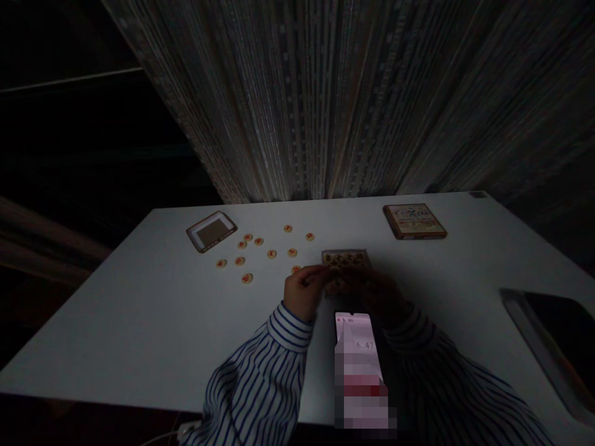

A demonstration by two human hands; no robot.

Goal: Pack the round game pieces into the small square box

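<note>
A small box tray [344,253] sits on the white table, with rows of round Chinese chess pieces [348,259] in it. My left hand [303,291] is at the tray's left side, thumb and fingers pinched together over its edge. What they hold, if anything, is too dark to make out. Over the tray's right part is my right hand [380,296], in deep shadow, its fingers reaching toward the left hand's fingertips. Its grip is hidden by the dark. Several loose Chinese chess pieces with red characters [272,254] lie left of the tray, one partly behind my left hand.
A phone [357,347] with a lit screen lies between my forearms. The box lid [212,231] is at the back left, and a flat printed box [415,221] at the back right. A dark flat object [558,341] lies at the right. Striped curtains [302,99] hang behind the table [153,334].
</note>
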